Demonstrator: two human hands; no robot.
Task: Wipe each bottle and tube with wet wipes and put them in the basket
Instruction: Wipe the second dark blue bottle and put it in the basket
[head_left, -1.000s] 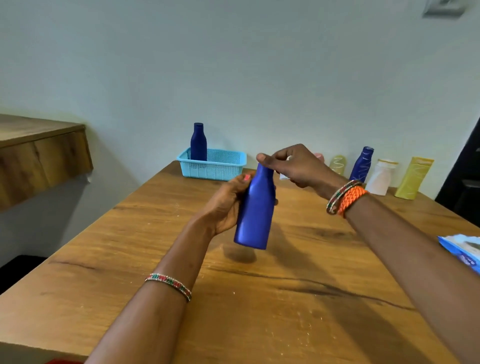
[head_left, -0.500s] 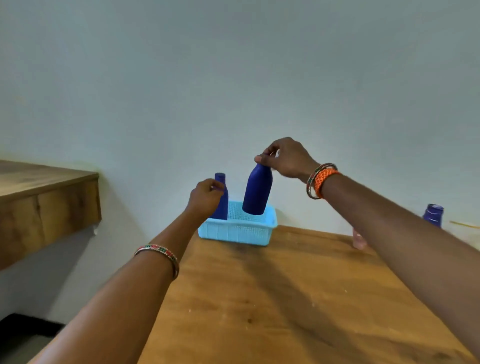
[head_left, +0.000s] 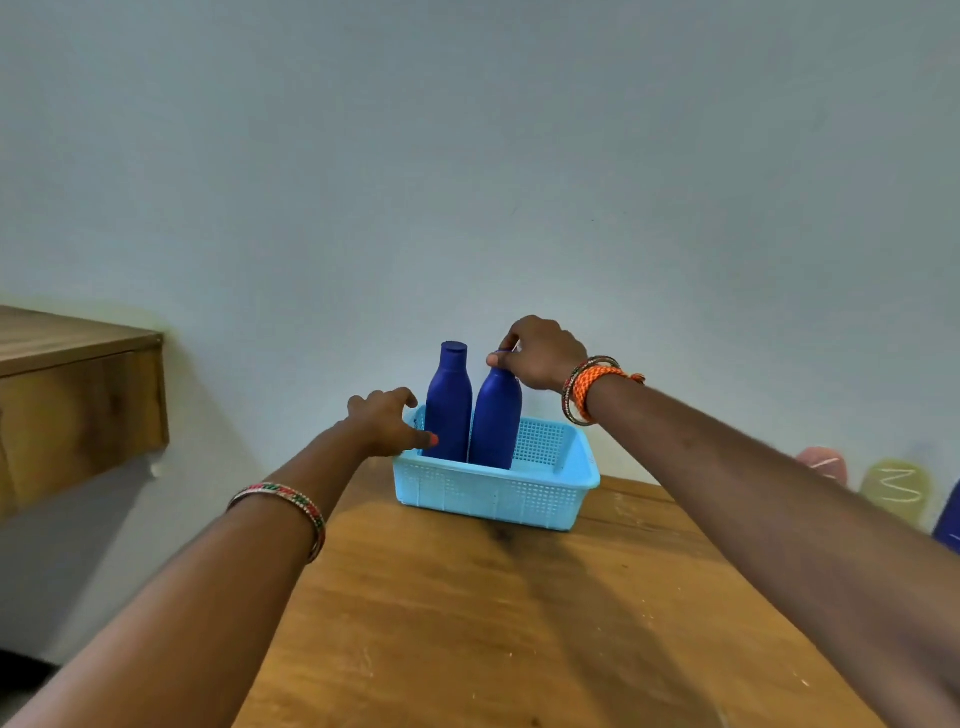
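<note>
A light blue basket (head_left: 493, 499) stands at the far end of the wooden table (head_left: 519, 634), against the wall. Two dark blue bottles stand upright in it, side by side. My right hand (head_left: 540, 353) pinches the cap of the right bottle (head_left: 496, 423), whose base is down inside the basket. My left hand (head_left: 387, 421) is at the basket's left rim. Its fingers are loosely curled and its thumb tip touches the lower part of the left bottle (head_left: 449, 405). No wipe is in view.
A pink tube (head_left: 823, 462), a yellow tube (head_left: 893, 488) and part of another blue bottle (head_left: 948, 519) line the wall at the right, partly behind my right forearm. A wooden shelf (head_left: 78, 395) juts out at the left, apart from the table.
My right hand carried the blue bottle from mid-table to the basket and lowered it in beside the first bottle. My left hand let go of it and moved to the basket's left rim.
</note>
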